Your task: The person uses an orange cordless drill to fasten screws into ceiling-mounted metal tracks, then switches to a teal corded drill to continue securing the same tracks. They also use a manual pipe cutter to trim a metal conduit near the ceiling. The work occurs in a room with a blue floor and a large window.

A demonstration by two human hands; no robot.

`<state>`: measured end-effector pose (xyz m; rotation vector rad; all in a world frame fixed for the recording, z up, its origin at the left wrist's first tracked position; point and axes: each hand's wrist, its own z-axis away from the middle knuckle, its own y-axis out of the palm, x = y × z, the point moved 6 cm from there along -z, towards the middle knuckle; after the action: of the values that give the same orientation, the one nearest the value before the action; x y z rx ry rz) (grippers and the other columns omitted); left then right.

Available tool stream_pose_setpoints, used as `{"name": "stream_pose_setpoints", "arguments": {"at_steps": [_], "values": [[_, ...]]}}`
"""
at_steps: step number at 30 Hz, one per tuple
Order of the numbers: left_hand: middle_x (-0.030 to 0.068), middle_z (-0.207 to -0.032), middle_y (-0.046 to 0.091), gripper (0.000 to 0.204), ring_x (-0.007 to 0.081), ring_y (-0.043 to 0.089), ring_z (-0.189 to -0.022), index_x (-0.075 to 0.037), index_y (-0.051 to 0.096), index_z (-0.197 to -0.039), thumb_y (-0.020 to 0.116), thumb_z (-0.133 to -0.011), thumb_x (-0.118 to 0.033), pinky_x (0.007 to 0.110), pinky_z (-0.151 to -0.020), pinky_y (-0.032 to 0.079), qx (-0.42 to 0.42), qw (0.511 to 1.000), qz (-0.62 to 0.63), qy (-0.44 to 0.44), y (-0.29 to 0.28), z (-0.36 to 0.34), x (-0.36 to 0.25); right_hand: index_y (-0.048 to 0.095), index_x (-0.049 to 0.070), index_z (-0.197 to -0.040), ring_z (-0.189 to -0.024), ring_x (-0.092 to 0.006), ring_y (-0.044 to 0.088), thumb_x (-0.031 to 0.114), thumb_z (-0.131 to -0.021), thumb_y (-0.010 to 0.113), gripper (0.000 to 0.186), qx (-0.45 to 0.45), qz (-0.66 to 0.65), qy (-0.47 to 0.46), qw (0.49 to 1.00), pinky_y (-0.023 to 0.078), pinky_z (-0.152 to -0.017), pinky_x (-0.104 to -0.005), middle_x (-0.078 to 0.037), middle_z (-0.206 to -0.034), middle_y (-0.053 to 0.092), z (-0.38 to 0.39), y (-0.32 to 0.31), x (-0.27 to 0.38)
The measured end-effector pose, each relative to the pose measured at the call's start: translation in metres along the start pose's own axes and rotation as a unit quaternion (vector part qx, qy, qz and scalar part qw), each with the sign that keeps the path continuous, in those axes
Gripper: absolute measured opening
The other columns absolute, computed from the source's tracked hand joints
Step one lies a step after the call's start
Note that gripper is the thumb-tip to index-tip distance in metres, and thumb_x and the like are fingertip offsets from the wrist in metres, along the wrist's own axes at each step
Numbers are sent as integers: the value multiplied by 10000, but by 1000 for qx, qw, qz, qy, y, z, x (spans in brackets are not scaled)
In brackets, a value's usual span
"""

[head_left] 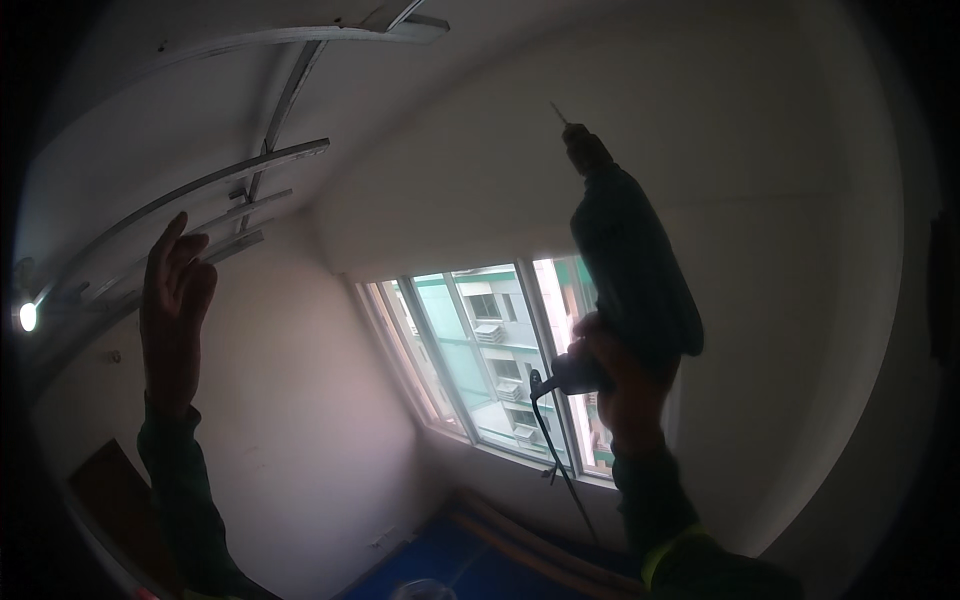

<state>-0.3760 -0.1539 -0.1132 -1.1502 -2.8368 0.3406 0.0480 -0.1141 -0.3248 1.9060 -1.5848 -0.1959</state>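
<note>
My right hand (pixel 628 385) is wrapped round the grip of a dark green corded power drill (pixel 635 255), raised on the right with its nose up. A thin drill bit (pixel 558 112) sticks out of the chuck (pixel 585 148), pointing at the ceiling and touching nothing. From the bottom of the grip a black cord (pixel 562 465) hangs down. On the left my left hand (pixel 180 300) is lifted with its fingers up and partly curled. It holds nothing that I can see and appears just under a metal ceiling channel (pixel 215 182).
Metal channels cross the ceiling; a longer cross rail (pixel 292 95) joins them. A lit lamp (pixel 28 316) glows at the far left. Behind the drill is a window (pixel 480 350) showing a building outside. Blue covering (pixel 420 560) lies below, beside a brown strip (pixel 545 560).
</note>
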Motion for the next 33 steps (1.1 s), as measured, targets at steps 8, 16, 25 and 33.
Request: {"name": "stream_pose_setpoints", "arguments": {"at_steps": [8, 16, 25, 33], "values": [[301, -1657, 348, 1364, 354, 269, -1613, 145, 56, -1647, 776, -869, -713, 451, -1330, 199, 36, 963, 266, -36, 126, -172, -21, 662, -30, -1216, -888, -225, 763, -47, -850, 711, 370, 28, -210, 31, 977, 659, -740, -366, -121, -987, 722, -54, 53, -7], [64, -1495, 548, 878, 186, 457, -1446, 19, 429, -1548, 799, -965, -523, 465, -1282, 276, -1, 928, 371, 38, 166, -250, -22, 655, -22, -1158, -813, -221, 752, -22, -847, 732, 321, 27, -209, 7, 978, 635, -677, -348, -105, -926, 707, -91, 105, -16], [-18, -984, 533, 420, 68, 490, -910, -49, 637, -1083, 828, -985, -410, 264, -884, 448, 22, 932, 358, 51, 150, -276, -17, 671, -31, -1092, -775, -227, 753, 14, -846, 756, 264, 29, -178, -31, 983, 646, -673, -353, -124, -946, 726, -111, 134, -36], [-31, -1114, 563, 482, 65, 476, -952, -97, 606, -1241, 893, -932, -330, 273, -845, 423, -78, 927, 352, 100, 161, -255, -56, 629, -40, -1118, -794, -225, 756, -16, -868, 745, 277, 47, -193, -28, 980, 652, -668, -339, -127, -972, 719, -117, 136, -51]]}}
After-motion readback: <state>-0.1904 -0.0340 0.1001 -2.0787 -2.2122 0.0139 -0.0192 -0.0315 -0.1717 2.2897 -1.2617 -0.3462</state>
